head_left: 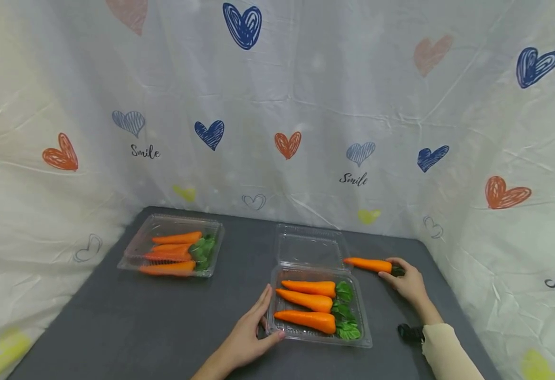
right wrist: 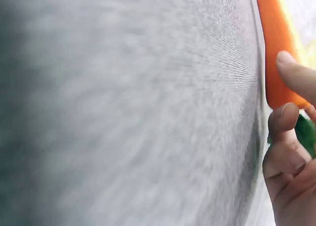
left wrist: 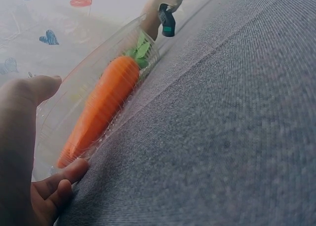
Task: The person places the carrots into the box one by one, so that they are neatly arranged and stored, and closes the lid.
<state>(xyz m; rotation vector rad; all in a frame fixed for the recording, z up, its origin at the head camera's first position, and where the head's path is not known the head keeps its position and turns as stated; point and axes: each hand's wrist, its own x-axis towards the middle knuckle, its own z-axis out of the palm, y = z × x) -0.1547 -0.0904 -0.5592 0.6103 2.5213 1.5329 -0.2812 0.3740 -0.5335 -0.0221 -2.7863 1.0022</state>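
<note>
A clear plastic container (head_left: pixel 365 342) lies unlatched on the table, its lid (head_left: pixel 311 248) folded back behind it. In its base three orange carrots (head_left: pixel 306 302) lie side by side, green tops to the right. My left hand (head_left: pixel 246 338) holds the base at its front left corner, with the thumb (left wrist: pixel 47 87) and fingers at the wall in the left wrist view. Right of the lid, my right hand (head_left: pixel 409 285) grips another carrot (head_left: pixel 368 264) by its thick end near the dark green top. Its thumb (right wrist: pixel 296 75) presses the carrot's side in the right wrist view.
A second clear container (head_left: pixel 217 248), its lid lowered, stands at the back left with several carrots (head_left: pixel 170 252) inside. A dark grey cloth covers the table (head_left: pixel 172 316). White curtains (head_left: pixel 306 63) printed with hearts surround it. A black device (head_left: pixel 409 332) sits on my right wrist.
</note>
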